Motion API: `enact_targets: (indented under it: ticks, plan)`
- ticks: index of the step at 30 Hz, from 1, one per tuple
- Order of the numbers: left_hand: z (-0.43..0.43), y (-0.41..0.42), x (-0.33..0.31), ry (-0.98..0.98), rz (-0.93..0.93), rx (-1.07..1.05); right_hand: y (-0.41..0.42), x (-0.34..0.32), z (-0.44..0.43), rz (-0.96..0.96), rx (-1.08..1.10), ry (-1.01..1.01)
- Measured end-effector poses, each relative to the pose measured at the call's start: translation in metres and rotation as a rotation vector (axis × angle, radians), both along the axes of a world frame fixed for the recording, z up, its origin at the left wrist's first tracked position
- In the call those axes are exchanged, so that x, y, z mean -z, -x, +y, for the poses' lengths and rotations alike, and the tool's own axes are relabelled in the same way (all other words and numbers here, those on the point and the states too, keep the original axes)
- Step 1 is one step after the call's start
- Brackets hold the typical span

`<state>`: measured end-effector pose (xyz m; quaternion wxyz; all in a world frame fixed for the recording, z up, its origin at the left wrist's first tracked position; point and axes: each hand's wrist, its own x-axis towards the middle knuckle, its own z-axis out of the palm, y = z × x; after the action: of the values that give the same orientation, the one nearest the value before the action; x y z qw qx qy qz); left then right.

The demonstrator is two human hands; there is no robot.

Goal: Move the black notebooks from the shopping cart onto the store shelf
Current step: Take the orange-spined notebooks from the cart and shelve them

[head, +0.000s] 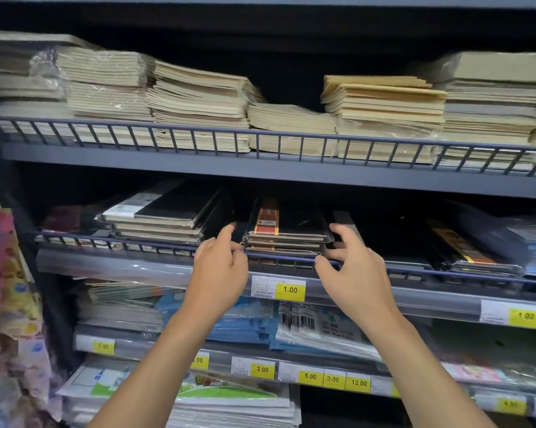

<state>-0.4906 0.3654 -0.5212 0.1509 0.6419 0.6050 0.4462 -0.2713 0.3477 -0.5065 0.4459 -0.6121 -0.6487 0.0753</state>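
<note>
A small stack of black notebooks (288, 233) in clear wrap, the top one with an orange band, lies on the middle store shelf (415, 291) behind its wire rail. My left hand (218, 270) hovers just left of the stack, fingers spread, index near the stack's left edge. At the stack's right side is my right hand (354, 267), also spread, with its fingers close to the stack's corner. Neither hand holds anything. The shopping cart is out of view.
Another pile of black notebooks (167, 217) lies left of the stack, and more wrapped dark ones (464, 251) to the right. Cream notebooks (198, 103) fill the upper shelf. Yellow price tags (290, 290) line the shelf fronts. Colourful packs (10, 273) hang at the left.
</note>
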Motion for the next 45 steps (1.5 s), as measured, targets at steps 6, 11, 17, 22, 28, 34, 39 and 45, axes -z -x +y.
enact_targets:
  ticks: [6, 11, 17, 22, 28, 34, 39, 45]
  plan:
    - [-0.002, -0.003, 0.004, -0.042, 0.098, -0.042, 0.002, -0.004, -0.001, -0.125, 0.101, -0.079]
    - [0.002, -0.004, -0.003, -0.118, 0.083, -0.062, 0.004, 0.001, 0.006, -0.142, 0.159, -0.107]
    - [0.001, -0.004, -0.006, -0.112, 0.075, -0.088, 0.003, 0.0, 0.007, -0.124, 0.15, -0.1]
    - [-0.003, -0.007, -0.005, -0.091, 0.139, -0.06, 0.003, -0.001, 0.001, -0.112, 0.124, -0.103]
    - [-0.001, -0.006, -0.006, 0.031, 0.01, -0.024, 0.003, -0.005, 0.002, -0.12, 0.141, -0.101]
    - [0.003, -0.008, 0.005, -0.057, -0.003, -0.068, 0.001, -0.005, 0.004, -0.097, 0.156, -0.089]
    - [0.002, -0.011, 0.006, -0.09, 0.004, -0.067, 0.003, -0.002, 0.003, -0.111, 0.145, -0.074]
    - [0.006, -0.009, 0.01, -0.101, -0.043, -0.042, 0.002, -0.004, 0.003, 0.062, 0.082, -0.093]
